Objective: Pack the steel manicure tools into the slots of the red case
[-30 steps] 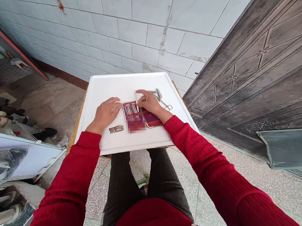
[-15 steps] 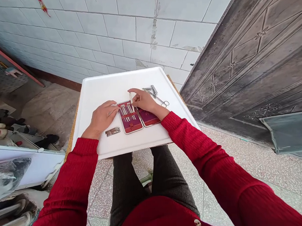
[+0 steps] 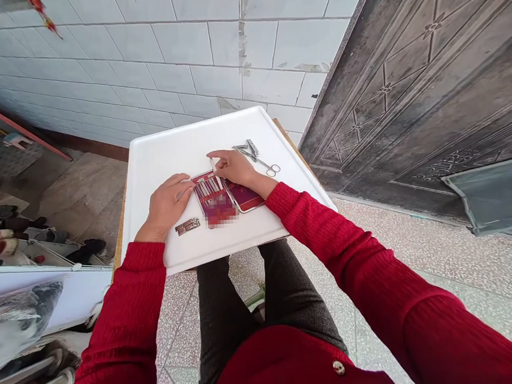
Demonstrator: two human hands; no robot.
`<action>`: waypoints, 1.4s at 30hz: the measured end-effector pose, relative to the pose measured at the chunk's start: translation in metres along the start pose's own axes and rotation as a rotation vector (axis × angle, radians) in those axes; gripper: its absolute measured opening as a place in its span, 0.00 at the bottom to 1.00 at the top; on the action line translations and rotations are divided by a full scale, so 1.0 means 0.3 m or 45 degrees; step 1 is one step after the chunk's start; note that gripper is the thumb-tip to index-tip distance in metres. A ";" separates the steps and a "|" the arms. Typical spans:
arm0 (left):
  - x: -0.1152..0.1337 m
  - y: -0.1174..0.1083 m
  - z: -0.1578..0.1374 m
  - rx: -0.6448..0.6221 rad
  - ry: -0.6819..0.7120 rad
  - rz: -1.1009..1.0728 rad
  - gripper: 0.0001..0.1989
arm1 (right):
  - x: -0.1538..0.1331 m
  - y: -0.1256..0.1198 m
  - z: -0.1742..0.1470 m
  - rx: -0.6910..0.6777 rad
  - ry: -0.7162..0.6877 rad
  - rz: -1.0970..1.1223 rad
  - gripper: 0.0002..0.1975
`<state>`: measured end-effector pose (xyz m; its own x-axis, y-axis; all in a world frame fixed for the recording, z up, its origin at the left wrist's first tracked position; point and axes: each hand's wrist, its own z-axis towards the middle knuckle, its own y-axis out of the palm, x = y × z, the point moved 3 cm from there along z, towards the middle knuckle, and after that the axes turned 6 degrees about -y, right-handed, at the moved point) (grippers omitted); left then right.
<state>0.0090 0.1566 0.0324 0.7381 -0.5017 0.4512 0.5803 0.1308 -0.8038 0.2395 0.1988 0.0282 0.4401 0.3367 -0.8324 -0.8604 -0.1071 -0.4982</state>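
Observation:
An open manicure case point(image 3: 248, 201) with a dark red lining lies on a white board. Several slim metal tools sit in a row under a strap in its left half; the lower part of that half is blurred out. My left hand point(image 3: 165, 204) is closed at the case's upper left corner, thumb and fingertips at its edge. Above the case's middle, my right hand point(image 3: 236, 169) pinches a slim pale tool point(image 3: 213, 164), held roughly upright; its exact kind is unclear. Its index finger reaches over the tool's top end.
Nail clippers point(image 3: 187, 226) lie left of the case. Small scissors point(image 3: 272, 170) and silver clipper-like tools point(image 3: 251, 148) lie behind my right hand. The white board point(image 3: 169, 145) stands before a tiled wall point(image 3: 181, 42), with a dark metal door point(image 3: 387, 95) at right.
The view has shifted a little, so the board appears turned and further left. Both hands stay at the case, and the slim tool remains in my right hand.

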 end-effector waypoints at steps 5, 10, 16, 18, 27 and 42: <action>0.000 -0.001 0.001 -0.018 -0.032 0.022 0.18 | -0.014 -0.002 -0.006 -0.023 0.038 -0.034 0.29; -0.003 -0.004 0.007 -0.024 -0.017 0.069 0.19 | -0.019 -0.003 -0.003 0.017 0.026 -0.161 0.28; -0.006 -0.006 0.010 -0.029 -0.012 0.074 0.18 | -0.011 0.008 0.008 0.047 -0.004 -0.263 0.29; -0.004 -0.006 0.010 -0.022 -0.009 0.069 0.17 | -0.009 0.015 0.014 0.061 -0.009 -0.277 0.29; -0.011 -0.002 0.014 -0.040 -0.021 0.089 0.17 | -0.024 0.036 0.027 0.033 -0.013 -0.337 0.23; -0.017 0.000 0.008 -0.047 -0.028 0.064 0.17 | -0.028 0.043 -0.030 0.044 -0.123 -0.444 0.20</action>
<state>0.0059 0.1613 0.0310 0.7737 -0.4763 0.4177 0.5292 0.1235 -0.8395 0.2270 0.1861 0.0267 0.6840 0.4342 -0.5863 -0.6716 0.0609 -0.7384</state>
